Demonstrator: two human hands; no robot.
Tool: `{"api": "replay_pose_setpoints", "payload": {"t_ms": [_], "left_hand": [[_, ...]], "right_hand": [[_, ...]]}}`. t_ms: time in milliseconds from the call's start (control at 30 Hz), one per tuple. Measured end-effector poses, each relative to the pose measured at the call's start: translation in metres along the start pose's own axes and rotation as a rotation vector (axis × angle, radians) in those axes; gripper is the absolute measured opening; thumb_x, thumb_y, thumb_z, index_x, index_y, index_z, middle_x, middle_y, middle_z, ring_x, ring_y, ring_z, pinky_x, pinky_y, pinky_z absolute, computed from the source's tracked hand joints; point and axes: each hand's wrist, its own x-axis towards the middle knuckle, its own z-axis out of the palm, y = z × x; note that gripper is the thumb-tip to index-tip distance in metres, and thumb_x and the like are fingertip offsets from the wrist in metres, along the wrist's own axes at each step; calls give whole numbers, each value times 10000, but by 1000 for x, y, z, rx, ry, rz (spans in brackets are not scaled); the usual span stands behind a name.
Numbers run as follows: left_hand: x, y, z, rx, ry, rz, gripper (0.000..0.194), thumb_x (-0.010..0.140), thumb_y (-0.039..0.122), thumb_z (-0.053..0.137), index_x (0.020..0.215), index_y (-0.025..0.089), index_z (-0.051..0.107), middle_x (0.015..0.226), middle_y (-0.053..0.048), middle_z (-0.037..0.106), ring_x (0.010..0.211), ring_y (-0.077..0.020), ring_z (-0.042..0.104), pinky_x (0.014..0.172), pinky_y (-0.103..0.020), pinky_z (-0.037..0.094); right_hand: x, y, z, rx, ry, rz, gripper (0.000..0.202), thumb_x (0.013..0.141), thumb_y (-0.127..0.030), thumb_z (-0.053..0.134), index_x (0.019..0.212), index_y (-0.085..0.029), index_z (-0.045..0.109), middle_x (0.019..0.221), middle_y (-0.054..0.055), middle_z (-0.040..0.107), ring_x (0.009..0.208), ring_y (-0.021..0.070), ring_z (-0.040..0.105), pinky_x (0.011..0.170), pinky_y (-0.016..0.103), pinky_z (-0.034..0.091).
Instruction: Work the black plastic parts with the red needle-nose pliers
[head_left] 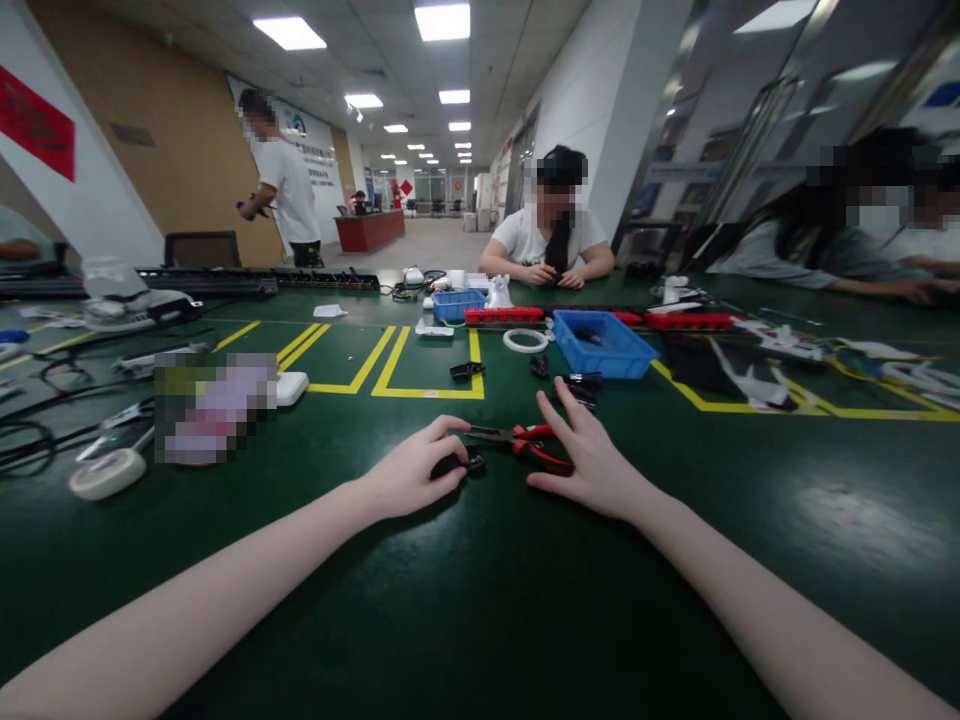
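Red-handled pliers (517, 438) lie on the green table in the middle, their dark jaws pointing left. My left hand (420, 462) curls around a small black part (469, 462), with the forefinger close to the plier tips. At the right, my right hand (589, 455) has its fingers spread beside the red handles and holds nothing. Beyond the pliers lie small black pieces (466, 370) and a few more black parts (583, 388) near a blue basket (604, 345).
A white tape roll (525, 341) lies left of the basket. Red strips (688, 321) stretch behind it. On the left are a phone-like object (217, 410), a white box (291, 388), another tape roll (107, 474) and cables. A person (551, 225) sits opposite.
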Motion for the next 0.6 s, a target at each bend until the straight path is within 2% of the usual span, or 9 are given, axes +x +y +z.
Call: {"api": "replay_pose_setpoints", "payload": {"t_ms": [133,333,467,600], "left_hand": [[0,-1,3,-10,-2,6,84,888,211,570,965,196,601,1326,-87,481,1147,-248,558,995,-432,475],[0,-2,7,-5,56,28,46,877,210,583,904,191,615,1241,-76,530,1072,-228,584,951,-389,491],[0,-4,8,-16,104,22,74,896,222,569,856,185,619,1191,-69,550,1041,-214,589,933,-369,492],[1,-9,8,-21,149,-4,103,903,210,558,841,177,634,1161,-73,562,1067,-226,582,972,-390,470]], "right_hand": [[0,1,0,39,6,51,1049,772,-624,639,1553,-297,19,1619,100,-133,1467,377,96,1145,546,211],[3,5,1,147,1,146,1034,758,-577,664,1555,-251,93,1626,132,27,1458,335,192,1142,493,255],[4,3,0,131,-11,157,893,783,-575,631,1513,-197,283,1583,163,234,1430,311,283,1133,473,288],[3,0,-3,112,-20,170,695,820,-549,594,1391,-170,480,1448,170,462,1345,313,423,1100,479,342]]}}
